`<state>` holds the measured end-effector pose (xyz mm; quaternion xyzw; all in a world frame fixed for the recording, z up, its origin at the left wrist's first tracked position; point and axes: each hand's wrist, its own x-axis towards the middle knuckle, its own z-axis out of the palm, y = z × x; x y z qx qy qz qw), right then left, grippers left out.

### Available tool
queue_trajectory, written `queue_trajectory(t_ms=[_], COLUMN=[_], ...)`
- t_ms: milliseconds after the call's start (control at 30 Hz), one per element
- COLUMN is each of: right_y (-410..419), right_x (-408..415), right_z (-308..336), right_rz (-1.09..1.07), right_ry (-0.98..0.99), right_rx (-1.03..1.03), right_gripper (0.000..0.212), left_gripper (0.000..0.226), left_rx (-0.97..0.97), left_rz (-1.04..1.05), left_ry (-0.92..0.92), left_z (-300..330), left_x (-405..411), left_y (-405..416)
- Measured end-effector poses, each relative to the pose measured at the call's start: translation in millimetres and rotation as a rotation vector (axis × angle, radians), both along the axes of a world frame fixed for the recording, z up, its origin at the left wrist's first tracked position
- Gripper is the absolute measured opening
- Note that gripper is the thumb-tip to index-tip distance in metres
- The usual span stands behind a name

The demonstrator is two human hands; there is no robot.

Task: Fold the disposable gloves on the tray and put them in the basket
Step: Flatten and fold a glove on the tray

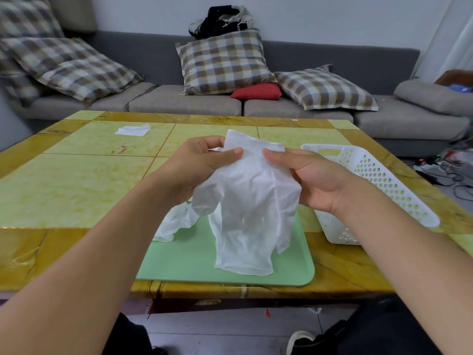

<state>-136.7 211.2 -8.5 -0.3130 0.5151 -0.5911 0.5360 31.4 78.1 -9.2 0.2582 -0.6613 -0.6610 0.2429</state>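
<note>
Left hand: our left hand point(202, 162) pinches the upper edge of a translucent white glove point(250, 201) between thumb and curled fingers; it is raised above the tray
Right hand: our right hand point(309, 178) grips the same upper edge from the other side, thumb on the near face; the two thumbs sit close together
Held glove: it hangs crumpled from both hands over the green tray point(194, 262); whether its lowest edge touches the tray we cannot tell
Second glove: another glove point(174, 224) lies bunched at the tray's left edge, partly behind our left wrist
Basket: the white perforated basket point(389, 180) stands just right of the tray on the yellow table point(76, 180); our right forearm crosses in front of it
Far side: a white folded sheet point(133, 130) lies near the table's far left; a grey sofa point(307, 111) with checked cushions point(225, 62) stands behind
</note>
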Motion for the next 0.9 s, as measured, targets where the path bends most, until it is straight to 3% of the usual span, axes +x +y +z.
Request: queue_trajectory(t_ms=[100,333,400,467,567,667,733,800,900], right_y=[-4.3,-24.8,-31.9,-37.6,-32.7,-19.9,-20.4,-24.3,-21.1], right_x=[-3.4,-14.1,-13.8,-13.9,-13.9,-10.1,-12.3,-19.0,-31.2], right_z=[-5.8,-39.9,-45.1,-37.0,0.2,20.6,1.8,-31.5,-72.4], right_rz=[-0.020,-0.056,-0.130,-0.284,-0.527,-0.528,-0.459,-0.346,-0.082], right_ry=[0.040,0.120,0.171,0.253,0.483,0.701,0.774,0.861,1.038], right_rx=[0.051,0.258,0.273,0.128,-0.367,-0.681,-0.578,-0.339,-0.012], right_gripper=[0.042,0.026,0.023,0.018,0.009,0.015,0.014,0.006,0.013], left_gripper=[0.030,0.012,0.012,0.018,0.015,0.020,0.015,0.005,0.010], left_rx=[0.006,-0.121,-0.177,-0.241,-0.355,-0.571,-0.630,-0.677,-0.713], left_rz=[0.000,0.016,0.042,0.107,0.199,0.194,0.195,0.164,-0.128], left_ry=[-0.050,-0.455,-0.497,-0.351,0.120,0.373,0.307,0.094,-0.246], left_z=[-1.3,-23.3,-29.2,-27.1,3.8,26.8,13.8,-16.1,-56.2], left_x=[-0.8,-16.8,-23.8,-31.0,-32.4,-27.2,-24.9,-21.6,-9.0], left_y=[-2.2,-13.0,-13.8,-15.7,-11.4,-6.5,-7.6,-14.2,-28.2])
